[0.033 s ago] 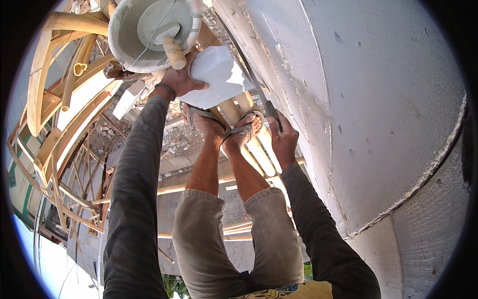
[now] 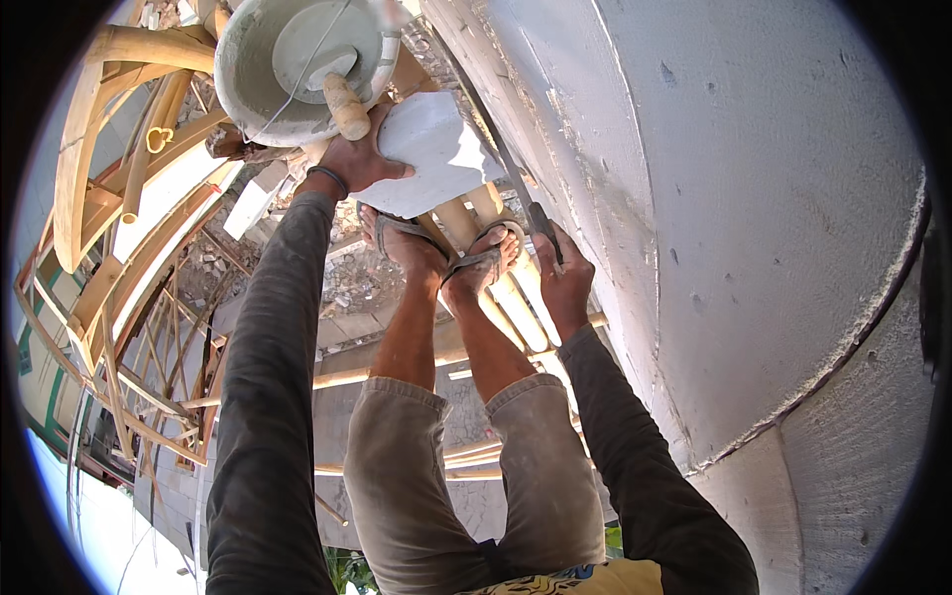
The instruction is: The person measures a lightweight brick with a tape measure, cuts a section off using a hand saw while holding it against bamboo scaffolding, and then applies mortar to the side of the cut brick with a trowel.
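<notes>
A pale lightweight block [image 2: 421, 149] lies across the bamboo poles in front of my feet. My left hand [image 2: 359, 164] grips its left edge, with the thumb stretched over the top face and the other fingers partly hidden. Just beyond that hand stands a grey mortar-smeared bucket [image 2: 233, 69]; a trowel [image 2: 345, 104] with a wooden handle lies in it, the handle sticking out over the rim. My right hand [image 2: 567, 283] is closed round the dark handle of a long, thin-bladed tool [image 2: 514, 174]. Its blade runs away past the block's right side, along the wall; teeth cannot be made out.
A large grey plastered wall [image 2: 764, 198] rises close on my right. My sandalled feet [image 2: 476, 260] stand on bamboo poles [image 2: 516, 307], with rubble and ground far below. Bamboo and timber framework [image 2: 109, 238] fills the left side. A broken white piece [image 2: 250, 205] lies beyond my left forearm.
</notes>
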Available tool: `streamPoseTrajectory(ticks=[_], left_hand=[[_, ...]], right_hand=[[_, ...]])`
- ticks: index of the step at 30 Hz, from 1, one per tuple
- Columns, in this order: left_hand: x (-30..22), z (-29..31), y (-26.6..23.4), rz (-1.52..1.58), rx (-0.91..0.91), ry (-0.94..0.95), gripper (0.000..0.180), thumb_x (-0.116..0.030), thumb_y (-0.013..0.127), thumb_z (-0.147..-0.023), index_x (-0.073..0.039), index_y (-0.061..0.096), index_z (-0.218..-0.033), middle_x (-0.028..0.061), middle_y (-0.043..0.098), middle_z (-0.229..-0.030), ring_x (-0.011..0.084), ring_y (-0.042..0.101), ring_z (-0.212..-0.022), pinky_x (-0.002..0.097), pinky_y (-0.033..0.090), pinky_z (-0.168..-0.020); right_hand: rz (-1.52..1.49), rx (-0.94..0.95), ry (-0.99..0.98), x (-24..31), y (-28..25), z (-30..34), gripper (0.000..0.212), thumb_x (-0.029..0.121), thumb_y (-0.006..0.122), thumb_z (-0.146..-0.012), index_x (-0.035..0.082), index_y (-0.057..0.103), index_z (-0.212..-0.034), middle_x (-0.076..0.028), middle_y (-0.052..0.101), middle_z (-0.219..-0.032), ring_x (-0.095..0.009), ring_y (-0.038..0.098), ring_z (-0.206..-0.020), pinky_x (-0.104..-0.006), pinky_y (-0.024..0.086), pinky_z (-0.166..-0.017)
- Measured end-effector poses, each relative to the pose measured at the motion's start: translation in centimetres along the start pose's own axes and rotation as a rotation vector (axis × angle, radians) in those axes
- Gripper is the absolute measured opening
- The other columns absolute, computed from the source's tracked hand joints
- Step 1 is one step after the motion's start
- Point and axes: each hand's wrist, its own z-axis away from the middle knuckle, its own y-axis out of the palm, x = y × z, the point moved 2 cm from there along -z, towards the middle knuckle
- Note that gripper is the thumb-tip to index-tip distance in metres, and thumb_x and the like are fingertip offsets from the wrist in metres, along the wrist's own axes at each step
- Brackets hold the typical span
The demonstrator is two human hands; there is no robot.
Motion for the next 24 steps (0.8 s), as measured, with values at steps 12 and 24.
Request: streamPoseTrajectory(ticks=[12, 24], left_hand=[[-2.1, -1.7, 0.6, 0.034, 0.017, -0.236, 0.101, -0.05, 0.088, -0.064, 0.001, 0.047, -0.141, 0.0232, 0.064, -0.128, 0.0354, 0.062, -0.121, 0.0416, 0.048, -0.105], [-4.0, -3.5, 0.7, 0.167, 0.146, -0.406, 0.09, -0.054, 0.089, -0.059, 0.002, 0.066, -0.124, 0.0214, 0.07, -0.119, 0.0339, 0.069, -0.109, 0.0408, 0.055, -0.092]], right_hand=[[-0.061, 0.058, 0.21, -0.7, -0.1, 0.6, 0.036, 0.025, 0.063, -0.101, -0.004, 0.068, -0.121, -0.017, 0.074, -0.104, -0.022, 0.07, -0.092, -0.0347, 0.054, -0.083], [-0.169, 0.043, 0.393, -0.1, -0.2, 0.6, 0.037, 0.033, 0.06, -0.103, 0.0, 0.07, -0.115, 0.001, 0.059, -0.076, -0.008, 0.049, -0.06, -0.0271, 0.042, -0.05]])
